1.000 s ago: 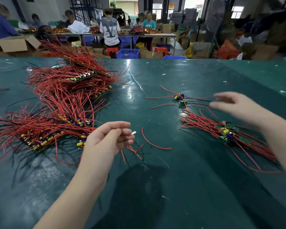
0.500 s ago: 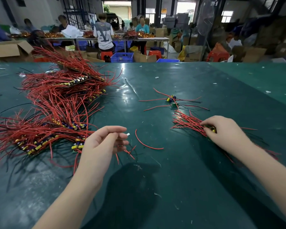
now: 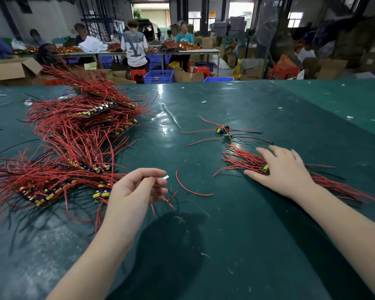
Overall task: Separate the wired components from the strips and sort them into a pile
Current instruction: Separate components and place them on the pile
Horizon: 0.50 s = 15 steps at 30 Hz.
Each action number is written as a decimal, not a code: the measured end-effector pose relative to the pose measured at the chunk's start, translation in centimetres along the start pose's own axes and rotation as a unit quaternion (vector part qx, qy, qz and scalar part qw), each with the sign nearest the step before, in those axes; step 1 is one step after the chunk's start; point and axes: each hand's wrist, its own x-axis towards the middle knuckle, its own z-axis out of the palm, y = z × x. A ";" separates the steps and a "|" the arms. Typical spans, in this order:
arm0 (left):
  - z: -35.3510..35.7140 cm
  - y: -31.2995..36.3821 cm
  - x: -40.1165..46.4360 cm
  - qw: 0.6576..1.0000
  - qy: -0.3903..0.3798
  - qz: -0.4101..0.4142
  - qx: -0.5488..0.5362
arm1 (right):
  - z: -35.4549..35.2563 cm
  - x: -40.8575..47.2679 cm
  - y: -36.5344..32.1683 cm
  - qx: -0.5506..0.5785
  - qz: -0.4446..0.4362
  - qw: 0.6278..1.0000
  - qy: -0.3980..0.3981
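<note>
Since a moment ago we are flattening our right hand (image 3: 284, 169), fingers straight, onto the sorted pile (image 3: 245, 162), while our left hand (image 3: 136, 191) is pinching a white scrap (image 3: 165, 177); next, discarding it.

Head view, facing forward-down over table (image 3: 204, 245) (close).

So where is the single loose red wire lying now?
In the head view the loose red wire lies curved on the green table, between the left hand and the right hand.

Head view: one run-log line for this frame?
left hand: pinching white scrap | right hand: flat on sorted pile | strips: far left
</note>
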 end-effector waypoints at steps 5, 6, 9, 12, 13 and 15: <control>0.0 0.0 0.0 1.000 -0.002 0.000 0.009 | 0.0 0.0 0.5 0.006 0.014 1.000 0.002; 0.0 0.0 0.0 1.000 0.000 0.001 0.011 | 0.0 -0.2 0.6 0.014 0.010 1.000 0.016; -0.1 0.0 0.1 1.000 0.004 0.002 0.011 | 0.0 -1.1 1.1 0.051 0.008 0.998 0.038; -0.2 0.1 0.1 1.000 0.005 0.002 0.012 | -0.3 -2.1 2.2 0.071 0.014 0.997 0.038; -0.3 0.0 0.2 1.000 0.005 0.002 0.016 | -0.5 -2.5 2.6 0.071 0.019 0.997 0.038; -0.5 0.0 0.3 0.999 0.004 0.001 0.035 | -0.8 -3.4 3.1 0.057 0.034 0.997 0.035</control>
